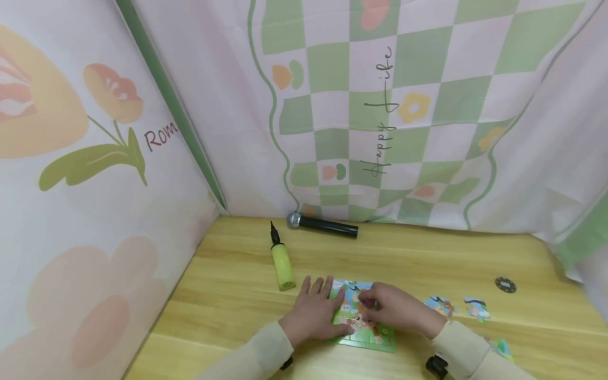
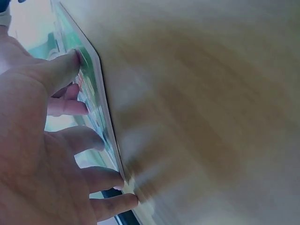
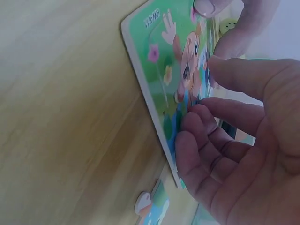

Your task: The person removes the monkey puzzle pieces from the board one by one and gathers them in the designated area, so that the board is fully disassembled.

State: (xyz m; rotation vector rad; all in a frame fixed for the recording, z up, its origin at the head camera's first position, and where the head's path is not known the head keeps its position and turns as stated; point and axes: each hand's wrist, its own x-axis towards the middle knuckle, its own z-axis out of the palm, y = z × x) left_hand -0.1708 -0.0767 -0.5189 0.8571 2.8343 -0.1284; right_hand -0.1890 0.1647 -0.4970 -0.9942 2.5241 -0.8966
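A jigsaw puzzle board (image 1: pixel 366 339) with a cartoon animal on green ground lies flat on the table, largely covered by both hands. My left hand (image 1: pixel 317 311) rests across its left side with the fingers spread. In the left wrist view, the left thumb (image 2: pixel 65 70) lies over the board's border. From the right, my right hand (image 1: pixel 394 306) bends over the middle of the picture, thumb and fingers curled close to its surface. The right wrist view shows the right fingertips (image 3: pixel 187 140) right at the board (image 3: pixel 152 70); whether they pinch a piece I cannot tell.
Loose puzzle pieces (image 1: pixel 476 308) lie to the right, another (image 1: pixel 501 348) partly behind the right sleeve. Farther back is a round black poker chip (image 1: pixel 505 285). A yellow-green hand pump (image 1: pixel 283 266) and a black microphone (image 1: pixel 328 226) lie at the back left, near the curtain.
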